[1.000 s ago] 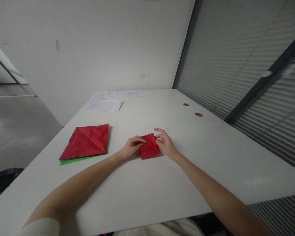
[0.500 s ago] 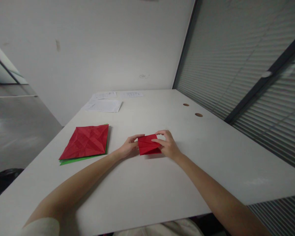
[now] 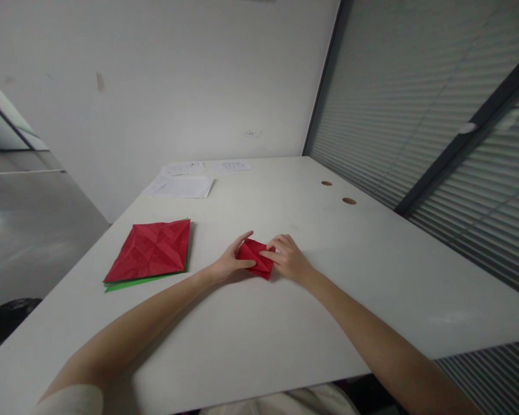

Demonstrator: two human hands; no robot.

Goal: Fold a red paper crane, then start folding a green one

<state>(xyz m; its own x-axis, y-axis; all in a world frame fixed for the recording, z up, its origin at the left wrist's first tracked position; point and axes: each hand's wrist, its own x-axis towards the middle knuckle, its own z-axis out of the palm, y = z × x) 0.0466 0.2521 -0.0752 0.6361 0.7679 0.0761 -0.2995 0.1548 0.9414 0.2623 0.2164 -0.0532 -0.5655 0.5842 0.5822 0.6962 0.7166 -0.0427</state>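
Note:
A small piece of folded red paper (image 3: 255, 251) is between my two hands, close to the tabletop. My left hand (image 3: 232, 259) grips its left side, the thumb lying over the near face and the index finger raised along the far edge. On the right side, my right hand (image 3: 284, 257) pinches the paper with bent fingers, and one finger presses on its face. The fingers cover both ends of the paper. To the left lies a stack of creased sheets, with a red sheet (image 3: 153, 248) on top and a green sheet (image 3: 145, 282) showing beneath.
The white table (image 3: 251, 340) runs back to a white wall. Printed papers (image 3: 184, 185) lie at its far left. Two cable holes (image 3: 349, 201) sit near the right edge, beside window blinds (image 3: 372, 127). A black plastic bag (image 3: 8, 320) is at the lower left.
The folded red paper has turned, its right end now nearer me and lower. My left thumb has come over its face, and my right hand has shifted slightly left with fingers more curled.

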